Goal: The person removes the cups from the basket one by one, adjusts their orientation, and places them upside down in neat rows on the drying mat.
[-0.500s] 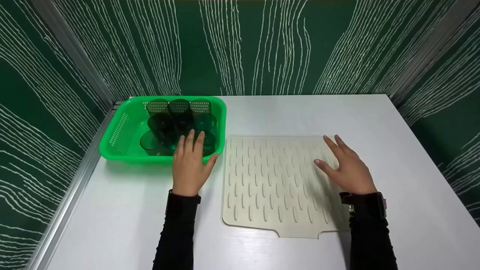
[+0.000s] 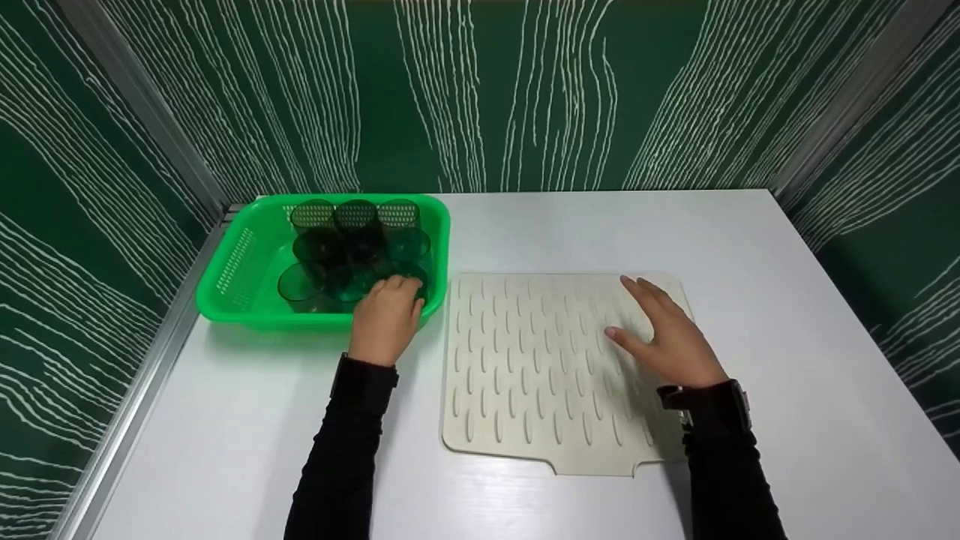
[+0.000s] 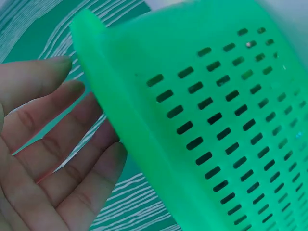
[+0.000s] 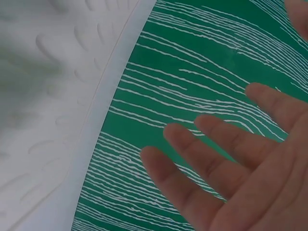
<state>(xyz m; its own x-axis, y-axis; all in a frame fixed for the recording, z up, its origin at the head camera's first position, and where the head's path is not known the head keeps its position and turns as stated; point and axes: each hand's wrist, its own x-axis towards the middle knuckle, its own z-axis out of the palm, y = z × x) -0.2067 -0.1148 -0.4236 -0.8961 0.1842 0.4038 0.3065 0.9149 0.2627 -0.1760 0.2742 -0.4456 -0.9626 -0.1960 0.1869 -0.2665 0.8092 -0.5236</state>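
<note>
The left hand (image 2: 386,319) hides its fingertips inside the green plastic basket (image 2: 236,266), among the dark see-through cups (image 2: 319,247); I cannot tell if it grips one. At 3 o'clock, the right hand (image 2: 667,337) lies spread flat on the cream bumpy mat (image 2: 525,375). White counter (image 2: 787,300), green striped walls (image 2: 487,90).

Green basket (image 2: 247,259): glossy moulded plastic with slotted, perforated walls; cups (image 2: 352,247) inside are dark green translucent plastic, smooth and shiny. Cream mat (image 2: 555,375) looks like matt rubber or soft plastic with raised oval ribs. White surface (image 2: 787,300) is smooth with a slight sheen, metal rail (image 2: 150,352) at its edge, sleeves (image 2: 345,450) matt black cloth.
</note>
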